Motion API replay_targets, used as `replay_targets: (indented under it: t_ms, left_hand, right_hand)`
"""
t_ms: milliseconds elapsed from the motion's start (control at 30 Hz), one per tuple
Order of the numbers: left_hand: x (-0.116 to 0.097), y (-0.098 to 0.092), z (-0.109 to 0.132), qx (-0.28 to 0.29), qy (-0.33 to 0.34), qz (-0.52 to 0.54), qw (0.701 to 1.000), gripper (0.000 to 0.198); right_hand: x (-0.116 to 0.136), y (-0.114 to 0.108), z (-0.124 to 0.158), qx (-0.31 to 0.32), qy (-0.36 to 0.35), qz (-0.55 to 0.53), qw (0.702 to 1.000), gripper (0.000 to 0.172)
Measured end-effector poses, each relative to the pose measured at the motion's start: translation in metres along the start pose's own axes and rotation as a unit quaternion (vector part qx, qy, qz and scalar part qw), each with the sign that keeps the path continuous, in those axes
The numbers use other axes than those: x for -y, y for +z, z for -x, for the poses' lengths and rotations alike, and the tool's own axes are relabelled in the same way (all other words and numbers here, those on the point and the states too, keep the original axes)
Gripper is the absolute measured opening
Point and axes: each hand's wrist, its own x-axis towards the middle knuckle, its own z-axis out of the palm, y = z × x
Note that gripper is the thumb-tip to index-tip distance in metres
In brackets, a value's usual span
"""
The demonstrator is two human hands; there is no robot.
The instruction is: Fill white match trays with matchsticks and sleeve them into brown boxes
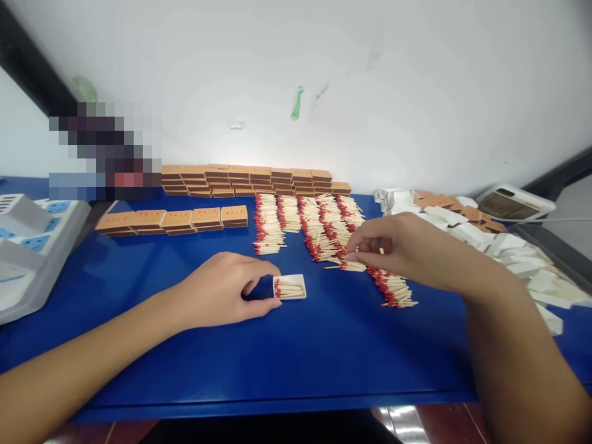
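Observation:
My left hand [226, 290] rests on the blue table, its thumb and index finger closed around the left end of a small white matchbox tray [303, 295]. Several red-headed matches [290, 288] lie inside the tray, heads toward my hand. My right hand [393, 250] is over the loose matches [319, 225] to the right of the tray. Its thumb and index fingertips are pinched together at the near edge of a row; what lies between them is too small to make out. More matches [393, 288] lie beneath that hand, partly hidden by it.
Filled-out rows of orange matchboxes [250, 176] are stacked along the wall, with a shorter row [178, 221] nearer on the left. White trays and orange sleeves [504, 246] are heaped at right, near a white device [515, 202]. A white power strip [41, 271] sits far left.

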Motion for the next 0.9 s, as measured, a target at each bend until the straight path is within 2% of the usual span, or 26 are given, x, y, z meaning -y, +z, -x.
replay_targets:
  t_ms: [200,467,533,667,767,900]
  left_hand:
    - [0.004,-0.005,-0.001,-0.007,-0.003,-0.025,1.0,0.03]
    - [0.004,-0.004,-0.002,0.0,0.001,-0.039,0.999,0.029]
    - [0.003,-0.004,-0.002,0.0,-0.003,-0.037,0.999,0.029]
    - [0.0,-0.005,-0.003,0.018,-0.006,-0.013,1.0,0.026]
    - [-0.004,-0.006,-0.003,0.026,0.006,0.004,1.0,0.024]
    - [-0.006,-0.006,-0.002,0.022,0.015,0.001,1.0,0.024]
  right_hand:
    - [0.003,0.013,-0.006,0.082,0.02,0.0,0.996,0.009]
    - [0.013,0.028,-0.01,0.112,0.021,0.036,0.993,0.016]
    - [0.02,0.033,-0.011,0.093,-0.004,0.019,0.995,0.016]
    - [0.047,0.051,-0.013,0.01,-0.06,-0.033,0.998,0.008]
    - [0.064,0.064,-0.013,-0.011,-0.089,-0.036,0.995,0.01]
    - [0.063,0.069,-0.014,-0.04,-0.086,-0.019,0.995,0.016]
